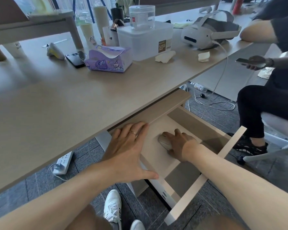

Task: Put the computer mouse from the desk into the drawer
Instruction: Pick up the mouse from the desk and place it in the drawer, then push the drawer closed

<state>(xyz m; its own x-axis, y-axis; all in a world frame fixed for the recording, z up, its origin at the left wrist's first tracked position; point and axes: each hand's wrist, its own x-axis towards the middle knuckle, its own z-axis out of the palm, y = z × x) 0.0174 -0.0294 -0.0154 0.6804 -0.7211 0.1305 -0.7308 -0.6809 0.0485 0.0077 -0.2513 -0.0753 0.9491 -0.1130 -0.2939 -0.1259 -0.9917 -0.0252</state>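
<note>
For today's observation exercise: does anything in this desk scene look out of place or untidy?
Two crumpled tissues lie loose on the desk, and a power strip and cables sprawl on the floor. The mouse sits properly inside the open drawer.

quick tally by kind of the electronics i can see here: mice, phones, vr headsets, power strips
computer mouse: 1, in the open drawer under the right hand
phones: 2, one on the desk, one in another person's hand
VR headset: 1
power strip: 1, on the floor
total: 5
</note>
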